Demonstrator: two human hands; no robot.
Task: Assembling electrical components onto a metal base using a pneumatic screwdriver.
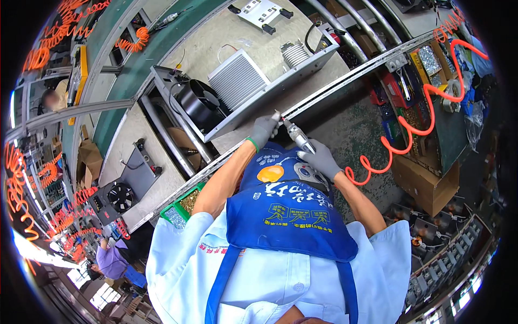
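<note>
My right hand (320,160), in a grey glove, is wrapped round a silver pneumatic screwdriver (298,135). The tool's tip points up and left, toward the near rail of the bench. Just beside that tip, my gloved left hand (263,131) has its thumb and fingers pinched together; whatever sits between them is too small to name. Beyond both hands lies an open metal chassis (272,88) on the worktop. It carries a black round fan (200,104), a finned silver heatsink (237,79) and a ribbed coil-like part (294,54).
A coiled orange air hose (393,144) runs up along the right. Green bins (183,208) of small fasteners stand by my left forearm. Another fan unit (120,195) rests at left, and a white bracketed plate (259,13) lies at the far end. A cardboard box (429,181) stands at right.
</note>
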